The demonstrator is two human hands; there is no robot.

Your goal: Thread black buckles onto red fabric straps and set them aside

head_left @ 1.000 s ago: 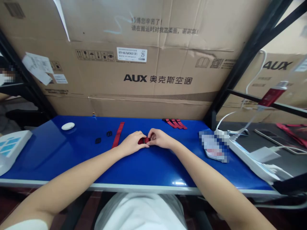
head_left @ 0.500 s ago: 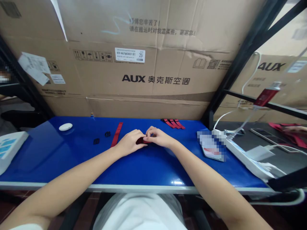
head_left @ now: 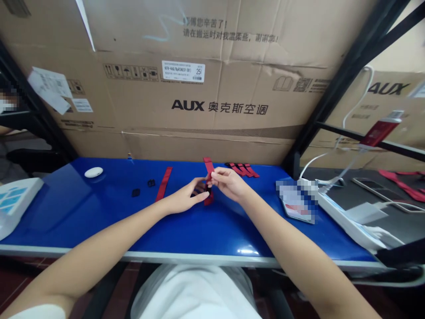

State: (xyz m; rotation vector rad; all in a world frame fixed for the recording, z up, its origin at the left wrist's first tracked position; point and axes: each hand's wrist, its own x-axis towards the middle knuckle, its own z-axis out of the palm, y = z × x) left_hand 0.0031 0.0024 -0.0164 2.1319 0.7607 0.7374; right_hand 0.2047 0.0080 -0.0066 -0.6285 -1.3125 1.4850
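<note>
Over at the far left I see a white device with blue labels (head_left: 15, 204), then a white oval thing (head_left: 94, 172) lying flat on the blue table (head_left: 133, 235). Next come a small black square piece (head_left: 136, 192) and, just beside it, a black buckle (head_left: 151, 183). A red strap (head_left: 164, 182) lies slantwise, its near end hidden behind the left forearm. The left hand (head_left: 186, 198) is half curled, a gap showing between thumb and fingers, their tips closed on a dark piece (head_left: 209, 188) on a second strap (head_left: 208, 165). That strap is between the two hands, near the table's middle, one end poking up and red showing below the left thumb. The right hand (head_left: 229, 181) pinches it between thumb and fingertips. Beyond are fanned short red straps (head_left: 245, 170), then a phone (head_left: 297, 210) and a white power strip (head_left: 348, 226)
</note>
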